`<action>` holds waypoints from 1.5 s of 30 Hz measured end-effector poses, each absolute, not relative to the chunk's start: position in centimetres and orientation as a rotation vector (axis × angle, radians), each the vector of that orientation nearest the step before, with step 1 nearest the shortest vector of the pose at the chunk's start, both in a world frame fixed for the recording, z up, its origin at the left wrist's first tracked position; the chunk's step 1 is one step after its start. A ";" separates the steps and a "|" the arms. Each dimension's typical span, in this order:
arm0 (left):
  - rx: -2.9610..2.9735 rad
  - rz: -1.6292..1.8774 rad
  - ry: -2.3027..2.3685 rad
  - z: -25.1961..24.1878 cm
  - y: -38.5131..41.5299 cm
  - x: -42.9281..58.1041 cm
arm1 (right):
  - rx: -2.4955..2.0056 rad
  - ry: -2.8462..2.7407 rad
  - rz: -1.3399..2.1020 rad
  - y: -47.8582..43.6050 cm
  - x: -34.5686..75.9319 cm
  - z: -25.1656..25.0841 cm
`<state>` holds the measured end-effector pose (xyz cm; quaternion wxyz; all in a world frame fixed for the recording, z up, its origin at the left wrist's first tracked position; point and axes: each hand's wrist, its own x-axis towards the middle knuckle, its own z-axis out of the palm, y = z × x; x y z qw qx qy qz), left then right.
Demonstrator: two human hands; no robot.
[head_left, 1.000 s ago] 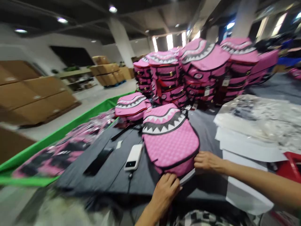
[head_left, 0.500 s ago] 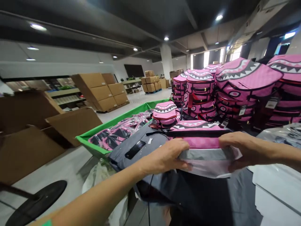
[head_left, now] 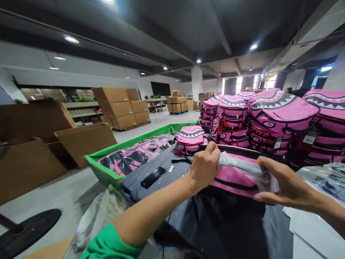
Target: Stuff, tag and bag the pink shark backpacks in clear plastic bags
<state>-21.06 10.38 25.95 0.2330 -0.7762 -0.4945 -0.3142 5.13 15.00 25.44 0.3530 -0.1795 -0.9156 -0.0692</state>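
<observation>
A pink backpack (head_left: pixel 234 178) with a shark-mouth print lies flat on the grey table (head_left: pixel 151 187) in front of me. My left hand (head_left: pixel 205 166) is closed on the near edge of a clear plastic bag (head_left: pixel 246 168) that lies over the backpack's end. My right hand (head_left: pixel 283 183) grips the same bag edge from the right, thumb on top and fingers below. The bag stretches between both hands.
Tall stacks of the same pink backpacks (head_left: pixel 269 118) stand behind. A black phone (head_left: pixel 153 177) lies on the table to the left. A green bin (head_left: pixel 107 169) holds bagged pink items. Cardboard boxes (head_left: pixel 121 108) stand at left, a black round base (head_left: pixel 27 230) on the floor.
The view rose from looking down at the backpack to level with it. Both hands went from the backpack's near edge to gripping the plastic bag edge and lifting it over the backpack.
</observation>
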 end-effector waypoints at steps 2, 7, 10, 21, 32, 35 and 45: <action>-2.217 -0.777 -1.368 25.9 10.2 -21.4 | -0.441 -2.392 -0.079 15.4 5.6 24.8; -2.805 -0.566 -1.029 27.1 8.3 -22.9 | -0.400 -2.219 -0.157 15.8 5.7 22.6; -2.876 -0.507 -0.910 26.7 7.7 -23.1 | -0.394 -2.105 -0.310 15.2 5.3 22.2; -2.262 -0.846 -0.975 20.1 8.3 -22.0 | -0.268 -2.325 -0.254 14.1 5.8 20.2; -2.019 -1.134 -0.886 14.4 7.5 -20.8 | -0.354 -2.137 -0.468 12.1 4.0 14.4; -1.878 -1.177 -0.923 11.7 8.0 -20.3 | -0.389 -2.107 -0.570 12.3 4.0 12.4; -2.161 -1.016 -1.109 -1.0 5.4 -20.2 | -0.458 -2.236 -0.485 11.9 5.3 2.3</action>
